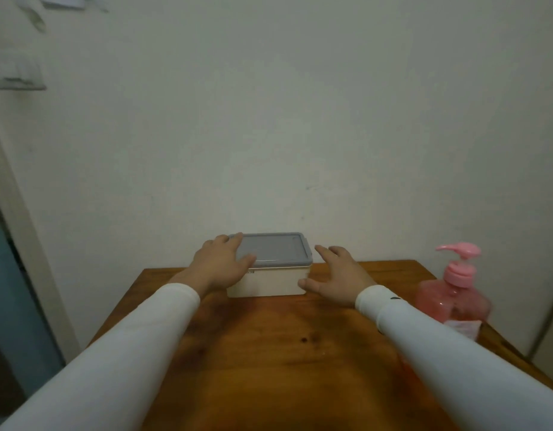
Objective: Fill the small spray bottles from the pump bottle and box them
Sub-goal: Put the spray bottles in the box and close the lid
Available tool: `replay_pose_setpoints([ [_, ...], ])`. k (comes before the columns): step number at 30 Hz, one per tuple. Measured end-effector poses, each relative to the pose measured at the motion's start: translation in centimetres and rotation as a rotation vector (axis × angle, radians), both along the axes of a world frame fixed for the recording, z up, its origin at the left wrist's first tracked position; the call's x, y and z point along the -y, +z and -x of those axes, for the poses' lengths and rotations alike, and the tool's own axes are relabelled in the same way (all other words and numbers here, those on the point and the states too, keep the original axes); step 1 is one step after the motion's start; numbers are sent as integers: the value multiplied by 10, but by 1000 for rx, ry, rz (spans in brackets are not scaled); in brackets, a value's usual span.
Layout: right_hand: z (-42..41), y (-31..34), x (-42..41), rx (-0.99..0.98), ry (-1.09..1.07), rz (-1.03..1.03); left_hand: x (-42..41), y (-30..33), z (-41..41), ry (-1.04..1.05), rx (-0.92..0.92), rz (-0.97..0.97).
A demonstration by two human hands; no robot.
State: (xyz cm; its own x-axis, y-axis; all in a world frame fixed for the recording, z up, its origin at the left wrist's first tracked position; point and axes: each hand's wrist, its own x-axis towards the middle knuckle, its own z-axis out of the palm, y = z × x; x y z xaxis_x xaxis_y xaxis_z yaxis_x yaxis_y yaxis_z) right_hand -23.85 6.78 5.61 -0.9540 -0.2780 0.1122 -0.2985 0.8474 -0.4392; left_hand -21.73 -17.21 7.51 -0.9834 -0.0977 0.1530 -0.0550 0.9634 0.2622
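A white box [269, 283] with a grey lid [273, 248] stands at the far edge of the wooden table [269, 353], against the wall. My left hand [220, 264] rests on the lid's left end, fingers spread over its corner. My right hand [337, 276] hovers beside the box's right end with fingers apart; its thumb is close to the box's lower corner, and I cannot tell if it touches. A pink pump bottle [453, 290] stands at the table's right edge. No small spray bottles are in sight.
The pale wall [269, 119] rises right behind the table. A door frame [26, 244] runs down the left side. A small pink-and-white packet [463, 328] lies at the pump bottle's base, partly hidden by my right sleeve.
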Motion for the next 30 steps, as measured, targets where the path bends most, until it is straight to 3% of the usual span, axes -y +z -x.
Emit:
replay_pose_setpoints([
  [13, -122, 54, -75, -287, -48, 78, -51, 27, -105, -47, -66, -38],
  [20, -144, 57, -120, -525, -273, 244, -63, 34, -128, -51, -72, -33],
  [25, -136, 35, -141, -375, -496, 277, -71, 33, -129, -71, -62, -29],
  [30, -120, 5, -144, -180, -538, 241, -79, 29, -126, -97, -71, -30],
])
